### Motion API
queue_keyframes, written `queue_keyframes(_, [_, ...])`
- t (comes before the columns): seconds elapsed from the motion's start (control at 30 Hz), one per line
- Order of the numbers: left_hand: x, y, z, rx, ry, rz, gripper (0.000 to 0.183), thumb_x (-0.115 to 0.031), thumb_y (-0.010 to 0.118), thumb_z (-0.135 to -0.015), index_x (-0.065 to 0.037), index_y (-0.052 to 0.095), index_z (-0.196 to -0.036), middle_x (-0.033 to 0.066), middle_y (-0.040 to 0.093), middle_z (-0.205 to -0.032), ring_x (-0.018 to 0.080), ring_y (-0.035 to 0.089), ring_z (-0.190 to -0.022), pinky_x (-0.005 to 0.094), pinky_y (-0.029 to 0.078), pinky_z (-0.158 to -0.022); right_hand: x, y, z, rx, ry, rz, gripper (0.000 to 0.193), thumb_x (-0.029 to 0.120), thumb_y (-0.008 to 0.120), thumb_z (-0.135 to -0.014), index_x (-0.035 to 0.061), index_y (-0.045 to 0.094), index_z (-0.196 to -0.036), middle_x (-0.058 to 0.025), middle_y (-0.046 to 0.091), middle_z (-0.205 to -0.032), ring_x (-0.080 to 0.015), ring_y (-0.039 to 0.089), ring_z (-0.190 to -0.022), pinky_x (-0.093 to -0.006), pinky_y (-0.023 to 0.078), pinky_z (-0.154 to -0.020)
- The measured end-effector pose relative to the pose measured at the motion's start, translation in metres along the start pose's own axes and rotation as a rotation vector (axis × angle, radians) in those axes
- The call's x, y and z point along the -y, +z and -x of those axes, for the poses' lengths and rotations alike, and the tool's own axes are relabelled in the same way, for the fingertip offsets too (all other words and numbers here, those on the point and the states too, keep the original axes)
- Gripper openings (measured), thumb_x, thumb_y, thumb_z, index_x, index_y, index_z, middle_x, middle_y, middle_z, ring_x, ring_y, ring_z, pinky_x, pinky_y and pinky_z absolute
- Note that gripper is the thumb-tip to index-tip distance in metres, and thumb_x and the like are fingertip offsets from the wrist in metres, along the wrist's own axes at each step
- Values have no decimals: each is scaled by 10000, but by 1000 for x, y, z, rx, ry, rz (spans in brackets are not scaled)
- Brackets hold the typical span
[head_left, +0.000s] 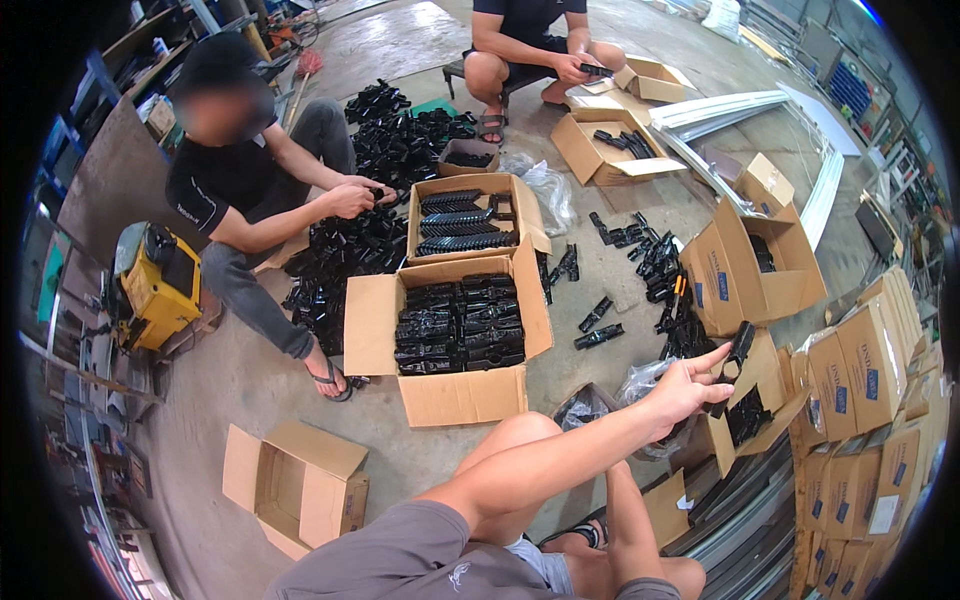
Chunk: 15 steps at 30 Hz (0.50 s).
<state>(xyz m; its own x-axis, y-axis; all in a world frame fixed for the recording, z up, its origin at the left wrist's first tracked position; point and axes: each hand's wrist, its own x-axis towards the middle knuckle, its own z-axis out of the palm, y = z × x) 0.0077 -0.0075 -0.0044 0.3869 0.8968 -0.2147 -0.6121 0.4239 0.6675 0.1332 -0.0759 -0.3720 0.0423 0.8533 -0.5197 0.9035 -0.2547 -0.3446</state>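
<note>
My left hand [688,392] reaches right, fingers closed around a black pipe fitting [738,348] held above an open carton [780,365]. Dark parts [748,417] lie inside that carton. My right forearm [630,520] rises from below and passes behind my left forearm, which hides the right hand. Beyond my left hand lies a loose pile of black fittings [660,270]. In front of my knees, an open carton [465,400] holds tightly stacked black fittings [460,322]. Behind it, another carton [530,212] contains neat rows of angled black pieces [465,225].
A co-worker at the left handles a small part beside a large black heap [400,140]; another sits at the back. Stacked cartons [865,380] and long metal strips [745,540] line the right. Near left are an open carton [300,485] and a yellow machine [160,285].
</note>
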Motion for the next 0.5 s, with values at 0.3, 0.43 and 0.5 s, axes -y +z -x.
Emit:
queue_keyframes(0.3, [3, -5, 9, 26, 2, -15, 706, -70, 671, -934, -277, 383, -1544, -12, 707, -1201, 13, 619, -933, 232, 474, -746, 9, -13, 30, -112, 171, -1154, 215, 123, 618, -956, 26, 669, -1141, -98, 696, -1144, -249, 694, -1011, -367, 572, -841])
queue_keyframes(0.43, [-1, -7, 14, 13, -23, -24, 715, -80, 688, -921, -281, 394, -1541, -12, 686, -1251, 60, 612, -1009, 263, 469, -789, 22, -46, 44, -120, 63, -1648, 219, 130, 620, -963, 26, 663, -1150, -90, 692, -1151, -239, 692, -1012, -357, 571, -841])
queue_keyframes(0.5, [2, -2, 4, 6, -30, -68, 732, -78, 700, -909, -282, 394, -1541, -4, 673, -1275, 82, 612, -1034, 275, 476, -811, 19, -97, 43, -153, -27, -1590, 240, 158, 632, -975, 28, 635, -1176, -65, 666, -1163, -190, 668, -1007, -316, 556, -835])
